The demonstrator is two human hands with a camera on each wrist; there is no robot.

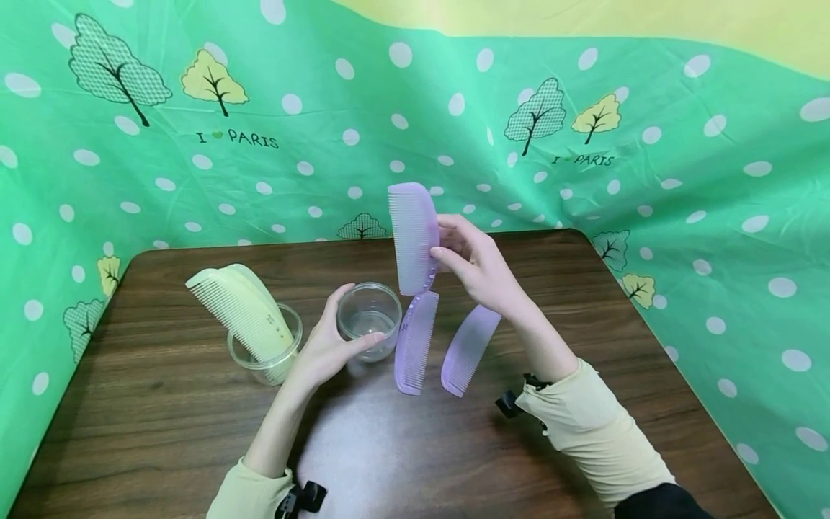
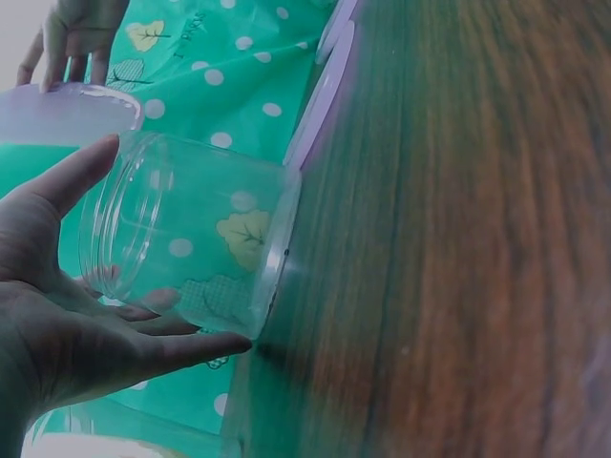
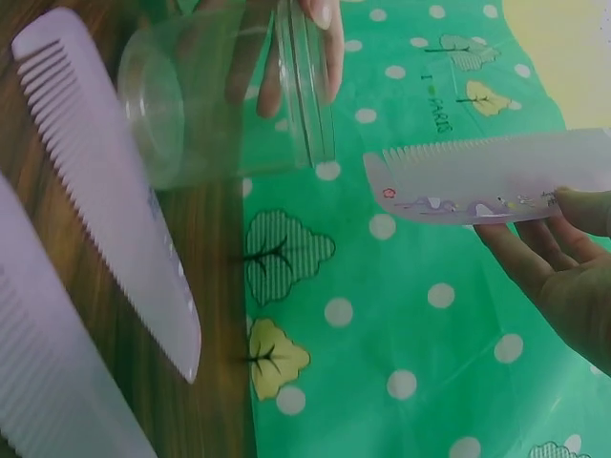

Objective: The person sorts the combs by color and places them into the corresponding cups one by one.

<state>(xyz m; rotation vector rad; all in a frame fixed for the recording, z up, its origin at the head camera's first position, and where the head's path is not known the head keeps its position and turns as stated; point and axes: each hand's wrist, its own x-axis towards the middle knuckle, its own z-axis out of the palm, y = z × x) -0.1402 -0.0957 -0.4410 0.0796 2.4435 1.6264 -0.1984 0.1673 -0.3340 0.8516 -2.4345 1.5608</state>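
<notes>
My right hand (image 1: 476,263) pinches a purple comb (image 1: 410,238) by its spine and holds it upright above the table, teeth facing left. Around a clear plastic jar (image 1: 369,317) my left hand (image 1: 331,342) curls, thumb on the near side and fingers on the far side. The jar is uncapped and stands on the table with nothing inside. Just right of it lies a second purple comb (image 1: 415,346), its upper end overlapped by the raised comb in the head view. Another purple comb (image 1: 470,351) lies further right, partly hidden under the right forearm.
Left of my left hand, a second clear jar (image 1: 236,353) holds pale yellow-green combs (image 1: 246,310) leaning to the left. The dark wooden table (image 1: 162,447) ends at a green dotted cloth (image 1: 292,187) hanging behind and on both sides.
</notes>
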